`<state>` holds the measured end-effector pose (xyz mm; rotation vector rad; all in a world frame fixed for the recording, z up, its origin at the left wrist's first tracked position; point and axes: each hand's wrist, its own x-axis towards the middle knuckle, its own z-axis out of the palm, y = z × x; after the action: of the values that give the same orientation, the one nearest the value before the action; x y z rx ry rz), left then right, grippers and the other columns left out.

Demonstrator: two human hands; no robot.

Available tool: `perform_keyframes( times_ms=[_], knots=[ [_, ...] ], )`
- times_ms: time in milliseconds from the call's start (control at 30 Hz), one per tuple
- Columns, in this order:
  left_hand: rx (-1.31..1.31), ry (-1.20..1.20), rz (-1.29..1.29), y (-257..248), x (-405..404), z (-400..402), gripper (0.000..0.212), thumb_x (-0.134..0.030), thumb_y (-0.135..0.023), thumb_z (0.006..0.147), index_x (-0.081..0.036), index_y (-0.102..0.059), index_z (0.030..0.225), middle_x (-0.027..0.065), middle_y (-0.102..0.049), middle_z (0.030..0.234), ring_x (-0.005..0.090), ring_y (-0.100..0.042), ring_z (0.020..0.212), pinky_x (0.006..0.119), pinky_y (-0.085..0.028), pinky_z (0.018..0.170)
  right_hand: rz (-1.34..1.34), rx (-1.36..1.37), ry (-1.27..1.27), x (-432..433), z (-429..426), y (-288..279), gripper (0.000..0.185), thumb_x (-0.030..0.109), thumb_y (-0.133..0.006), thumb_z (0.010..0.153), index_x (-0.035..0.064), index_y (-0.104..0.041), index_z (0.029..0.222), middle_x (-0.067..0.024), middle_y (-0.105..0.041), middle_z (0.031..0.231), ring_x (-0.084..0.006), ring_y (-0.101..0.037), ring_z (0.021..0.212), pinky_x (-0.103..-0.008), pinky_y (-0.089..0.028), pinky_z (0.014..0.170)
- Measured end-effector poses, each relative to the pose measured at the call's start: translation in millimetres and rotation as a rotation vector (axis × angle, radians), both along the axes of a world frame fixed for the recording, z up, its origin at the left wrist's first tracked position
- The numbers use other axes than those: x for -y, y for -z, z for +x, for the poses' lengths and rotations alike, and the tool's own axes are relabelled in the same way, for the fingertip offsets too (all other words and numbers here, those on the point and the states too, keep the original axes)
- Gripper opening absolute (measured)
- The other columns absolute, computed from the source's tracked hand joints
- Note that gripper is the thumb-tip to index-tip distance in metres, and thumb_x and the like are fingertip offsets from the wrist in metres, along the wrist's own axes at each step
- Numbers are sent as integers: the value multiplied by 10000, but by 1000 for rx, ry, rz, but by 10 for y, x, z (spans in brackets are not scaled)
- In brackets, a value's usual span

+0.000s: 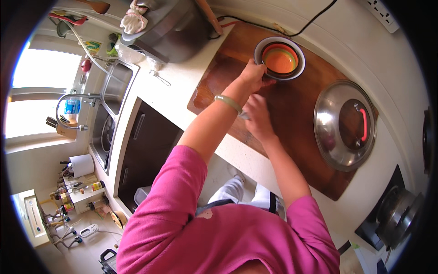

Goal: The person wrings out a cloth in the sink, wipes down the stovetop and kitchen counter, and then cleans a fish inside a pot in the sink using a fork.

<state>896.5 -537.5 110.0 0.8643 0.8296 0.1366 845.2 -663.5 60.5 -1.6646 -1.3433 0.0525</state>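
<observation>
My left hand (254, 74), with a pale green bangle (228, 103) at the wrist, grips the near-left rim of a white enamel-like bowl (300, 70) with a dark edge. Nested inside it is a smaller bowl (279, 61) with an orange inside and a green band. Both stand on a large brown wooden board (291, 113). Closer to me, my right hand (258, 114) is curled low over the board and blurred by motion. A pale item (243, 115), perhaps a cloth, shows at its fingers, partly hidden behind my left wrist.
A domed metal and glass lid (344, 159) with a red handle lies on the board's right side. A large metal pot (178, 30) stands back left. The double sink (118, 89) is at left, a dark pot (393, 215) at right. A black cable (314, 22) runs behind the board.
</observation>
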Motion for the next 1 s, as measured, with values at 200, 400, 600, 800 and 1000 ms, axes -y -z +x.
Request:
perform_keyframes(
  times_ms=[200,400,600,800,1000],
  knots=[
    [56,147,-5,-164,-146,-276,400,-69,-525,834,-62,-341,1188,185,-501,1038,310,-583,846,431,-538,674,-232,13,595,994,58,-137,604,-7,-561,642,105,-474,1228,-218,-443,1225,-394,-438,1016,-461,-367,887],
    [225,16,142,-458,-268,-1516,431,-148,-480,906,24,-335,1273,245,-549,1049,304,-591,915,341,-484,827,-212,-2,676,202,-497,30,574,-18,-605,615,95,-491,1166,-195,-463,1176,-399,-443,954,-452,-371,860],
    [-75,-236,223,-156,-369,-3553,286,-41,-473,879,-3,-470,1163,164,-605,945,220,-600,866,294,-491,758,146,-276,584,-121,-643,-32,459,-67,-565,621,86,-568,1053,-129,-539,1116,-320,-467,999,-395,-379,885],
    [-145,-312,89,135,-503,-4698,257,-27,-487,864,-12,-508,1119,152,-615,933,189,-599,822,292,-492,748,449,-978,896,2061,-609,-408,395,32,-461,661,-8,-621,1020,-98,-620,939,-158,-596,827,-266,-487,726],
    [-59,-182,109,-88,-438,-4330,245,-3,-478,859,4,-509,1102,148,-614,920,188,-599,803,279,-496,726,579,-772,1381,4223,-609,101,375,43,-432,666,-10,-632,979,-112,-615,917,-200,-583,773,-317,-482,704]
  ],
)
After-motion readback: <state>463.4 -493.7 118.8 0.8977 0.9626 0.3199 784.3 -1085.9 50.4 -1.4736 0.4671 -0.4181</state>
